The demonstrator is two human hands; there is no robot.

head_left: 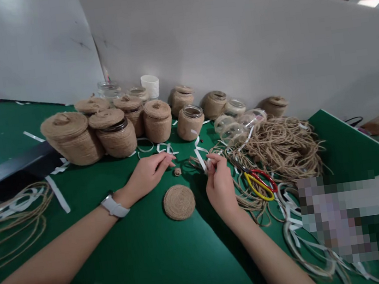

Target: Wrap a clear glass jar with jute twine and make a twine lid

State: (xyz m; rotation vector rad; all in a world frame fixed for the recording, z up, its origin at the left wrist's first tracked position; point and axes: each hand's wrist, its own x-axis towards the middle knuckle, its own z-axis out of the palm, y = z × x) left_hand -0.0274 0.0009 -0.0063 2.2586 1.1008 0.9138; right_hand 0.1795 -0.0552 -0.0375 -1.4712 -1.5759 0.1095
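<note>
My right hand [220, 185] has its thumb and fingers pinched on a narrow white strip [200, 158], which looks like tape backing. Left of it, my left hand [152, 174] hovers with thumb and fingertips drawn together; anything between them is too small to make out. Below and between the hands, a round coiled-twine disc [179, 202] lies flat on the green table [139, 269]. Just beyond the disc sits a small twine knob [177, 172], apart from both hands. A twine-wrapped glass jar [190, 122] without a lid stands behind them.
Several lidded twine-wrapped jars [158, 122] stand at the back left. Scissors [260, 184] with red and yellow handles lie right of my right hand, by a heap of twine [283, 148]. A black box [22, 169] and white paper cups [150, 86] are also present.
</note>
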